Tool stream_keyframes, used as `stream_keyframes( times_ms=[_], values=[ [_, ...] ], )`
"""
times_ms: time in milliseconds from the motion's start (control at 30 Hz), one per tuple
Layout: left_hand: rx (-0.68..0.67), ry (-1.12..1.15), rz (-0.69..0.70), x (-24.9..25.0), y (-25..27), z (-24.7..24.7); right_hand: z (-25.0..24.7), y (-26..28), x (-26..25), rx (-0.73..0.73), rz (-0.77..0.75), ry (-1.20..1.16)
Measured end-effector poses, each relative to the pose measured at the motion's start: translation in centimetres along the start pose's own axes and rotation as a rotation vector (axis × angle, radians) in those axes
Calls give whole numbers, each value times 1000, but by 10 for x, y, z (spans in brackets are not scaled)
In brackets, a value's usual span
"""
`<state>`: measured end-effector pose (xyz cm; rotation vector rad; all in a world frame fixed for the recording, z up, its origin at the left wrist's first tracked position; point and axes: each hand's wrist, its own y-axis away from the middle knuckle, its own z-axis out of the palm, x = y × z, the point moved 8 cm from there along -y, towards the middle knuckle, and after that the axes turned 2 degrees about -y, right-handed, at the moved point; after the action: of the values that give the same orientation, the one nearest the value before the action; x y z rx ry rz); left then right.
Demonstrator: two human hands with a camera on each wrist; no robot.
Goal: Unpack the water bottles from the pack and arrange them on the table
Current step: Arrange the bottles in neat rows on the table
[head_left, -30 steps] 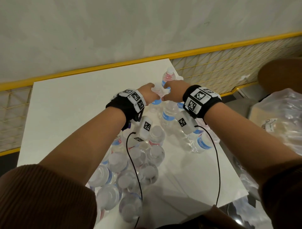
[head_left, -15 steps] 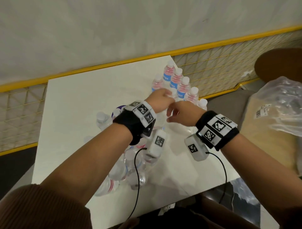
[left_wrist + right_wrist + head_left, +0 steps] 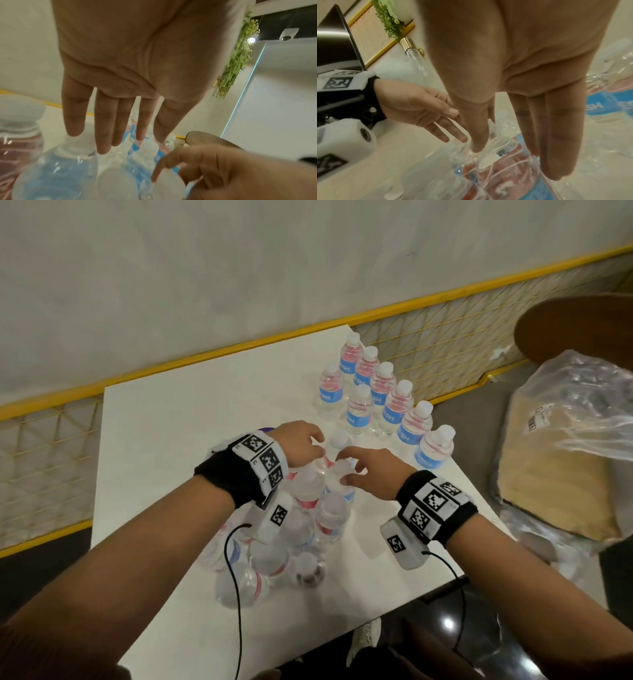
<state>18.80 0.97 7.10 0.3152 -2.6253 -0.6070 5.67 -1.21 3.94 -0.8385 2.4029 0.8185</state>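
Clear plastic water bottles with white caps (image 3: 394, 402), standing upright in two close rows at the far right corner of the white tabletop (image 3: 171, 440), each wearing a blue label band under a pink-tinted ribbed shoulder. Showing only the white letters "SH" on the labels in the head view, the rest turning out of sight; the same letters appearing upside down on a blue label in the right wrist view.

Sitting nearer, at the middle of the tabletop just beside those rows: the clear film pack of bottles (image 3: 308, 508), tightly clustered, caps up, some leaning, labels blurred and unreadable.

Hovering over the far end of that pack, the left hand (image 3: 301, 445), with fingers (image 3: 102, 128) straight, slightly apart, pointing down at the caps and holding nothing.

Reaching in from the right, the right hand (image 3: 370, 470), fingers (image 3: 556, 135) apart and loosely bent, thumb on one side and the others on the other side of one bottle top (image 3: 339, 472), fingertips touching its white cap. Not showing a firm clamp.

Wrapping both wrists, black bands with black-and-white square code tags (image 3: 260, 453), white camera blocks and thin black cables hanging beneath.

Lying off the tabletop at right, a crumpled clear plastic bag (image 3: 565, 422) bearing a small printed sticker, too small for reading. Running behind, a yellow wire mesh fence (image 3: 445, 344).
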Motion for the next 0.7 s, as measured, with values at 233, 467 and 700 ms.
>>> stream_keyframes(
  times_ms=[233, 467, 700],
  values=[
    [8, -132, 47, -25, -15, -49, 0, 4, 3, 55, 123, -19],
    [60, -164, 135, -30, -51, -78, -45, 1, 16, 246, 265, -68],
    [133, -141, 187, -27, -99, -73, -85, -30, 35, 383, 342, -78]
  ],
)
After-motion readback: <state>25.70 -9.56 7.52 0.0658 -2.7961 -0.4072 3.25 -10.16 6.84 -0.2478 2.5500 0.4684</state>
